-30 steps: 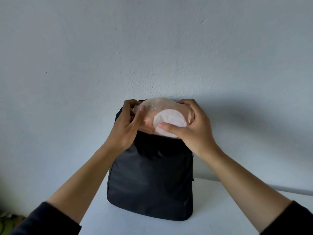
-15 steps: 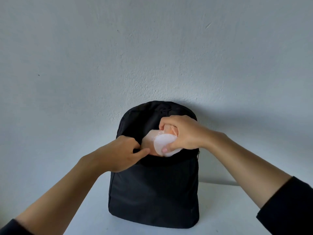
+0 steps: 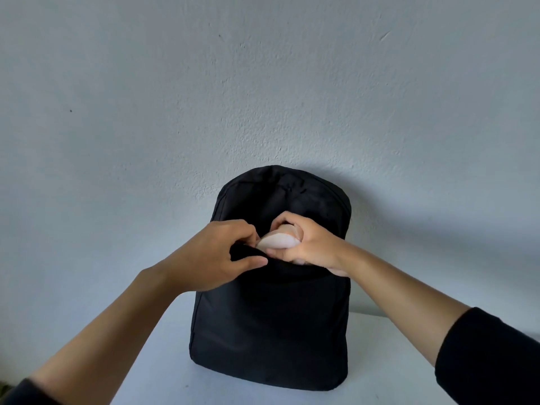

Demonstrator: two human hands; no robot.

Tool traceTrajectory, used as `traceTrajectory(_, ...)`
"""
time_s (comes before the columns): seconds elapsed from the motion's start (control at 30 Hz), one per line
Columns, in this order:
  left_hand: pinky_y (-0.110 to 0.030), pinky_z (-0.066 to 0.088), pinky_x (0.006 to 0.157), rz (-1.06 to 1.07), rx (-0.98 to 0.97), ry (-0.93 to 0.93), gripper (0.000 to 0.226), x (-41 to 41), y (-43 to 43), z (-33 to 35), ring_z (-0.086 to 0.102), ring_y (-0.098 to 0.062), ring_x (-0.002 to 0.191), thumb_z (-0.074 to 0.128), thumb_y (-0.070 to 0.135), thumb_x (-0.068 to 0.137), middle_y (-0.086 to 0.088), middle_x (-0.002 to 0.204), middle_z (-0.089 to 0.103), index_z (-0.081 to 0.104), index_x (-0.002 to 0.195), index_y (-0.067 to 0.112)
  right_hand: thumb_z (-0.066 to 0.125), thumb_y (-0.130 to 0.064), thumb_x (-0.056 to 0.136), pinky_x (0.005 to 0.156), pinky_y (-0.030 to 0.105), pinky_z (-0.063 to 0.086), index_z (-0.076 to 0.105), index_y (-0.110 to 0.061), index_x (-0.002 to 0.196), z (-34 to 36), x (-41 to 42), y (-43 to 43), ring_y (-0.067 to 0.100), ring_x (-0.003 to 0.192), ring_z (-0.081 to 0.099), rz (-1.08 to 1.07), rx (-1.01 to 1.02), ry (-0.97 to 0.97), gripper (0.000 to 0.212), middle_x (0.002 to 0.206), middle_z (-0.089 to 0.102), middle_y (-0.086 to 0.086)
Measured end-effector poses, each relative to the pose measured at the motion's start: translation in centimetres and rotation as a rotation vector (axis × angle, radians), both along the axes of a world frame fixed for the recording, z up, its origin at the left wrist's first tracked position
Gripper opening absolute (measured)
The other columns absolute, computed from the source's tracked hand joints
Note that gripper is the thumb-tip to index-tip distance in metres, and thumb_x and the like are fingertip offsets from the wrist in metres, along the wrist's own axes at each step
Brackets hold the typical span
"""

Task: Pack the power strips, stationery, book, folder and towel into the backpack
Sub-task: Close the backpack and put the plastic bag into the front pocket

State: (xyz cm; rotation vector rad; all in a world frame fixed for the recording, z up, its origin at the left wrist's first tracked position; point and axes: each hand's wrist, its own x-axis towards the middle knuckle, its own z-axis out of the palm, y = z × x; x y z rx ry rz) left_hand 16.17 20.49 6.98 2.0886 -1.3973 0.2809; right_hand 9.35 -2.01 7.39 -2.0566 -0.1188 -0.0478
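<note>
The black fabric backpack (image 3: 268, 331) is standing upright before me on the white bench (image 3: 380, 361), its top gaping open; the rolled peach-and-white towel (image 3: 277, 242) is sitting partway inside that opening.

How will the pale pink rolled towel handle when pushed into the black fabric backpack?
Probably soft and squashable: the right hand squeezes the pale pink rolled towel and it bulges past the fingers. Likely light, since one hand holds it. The black fabric backpack looks floppy: its front edge droops away from where the left hand pinches it, so it may fold without that hold.

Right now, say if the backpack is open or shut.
Open: left hand pinches the backpack rim; right hand grips the towel in its mouth.
</note>
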Motion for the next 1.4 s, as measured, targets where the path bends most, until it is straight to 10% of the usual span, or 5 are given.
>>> traceTrajectory(0.37,-0.02,0.04,0.06,0.024,-0.011,0.023,0.042,-1.1,-1.2,-1.4,0.051,-0.014,0.074,0.075,0.057,0.085,0.01,0.082,0.056,0.054,0.087,0.02,0.07,-0.042,0.08,0.104,0.032,0.044,0.043,-0.042,0.136,-0.2,-3.0,-1.0,0.011,0.109,0.056,-0.036,-0.134,0.072,0.062,0.115,0.056,-0.003)
traceTrajectory(0.6,-0.02,0.038,0.051,0.098,-0.109,0.012,0.039,-1.5,-1.2,0.0,0.043,-0.009,0.055,0.073,0.053,0.088,0.01,0.065,0.05,0.043,0.082,0.028,0.059,-0.064,0.088,0.083,0.023,0.051,0.06,-0.027,0.136,-2.4,-4.2,-1.0,0.01,0.097,0.058,-0.288,-0.662,-0.546,0.061,0.117,0.049,-0.009)
traceTrajectory(0.83,-0.019,0.047,0.09,0.042,0.21,0.039,0.06,-1.1,-4.5,1.5,0.058,-0.001,0.104,0.068,0.066,0.085,0.018,0.111,0.06,0.055,0.132,0.031,0.076,-0.044,0.088,0.091,0.033,0.059,0.053,-0.038,0.137,-2.6,-5.5,-1.7,0.004,0.102,0.068,-0.131,-0.182,-0.243,0.054,0.112,0.067,-0.014)
traceTrajectory(1.23,-0.017,0.047,0.092,0.075,0.154,-0.01,0.069,-0.9,-1.2,-0.5,0.057,0.0,0.107,0.073,0.069,0.079,0.021,0.114,0.059,0.048,0.139,0.045,0.073,-0.027,0.093,0.086,0.029,0.05,0.066,-0.01,0.101,-4.7,-7.8,-2.1,0.016,0.098,0.058,-0.19,-0.677,-0.864,0.02,0.112,0.055,0.0)
traceTrajectory(1.4,-0.016,0.047,0.094,0.206,-0.153,-0.02,0.073,-0.9,0.7,-2.4,0.057,-0.002,0.106,0.082,0.059,0.072,0.015,0.118,0.055,0.055,0.135,0.037,0.069,-0.038,0.094,0.095,0.036,0.052,0.062,-0.017,0.131,-5.3,-7.8,-1.3,0.016,0.116,0.056,-0.091,-0.912,-0.701,0.043,0.131,0.057,-0.007)
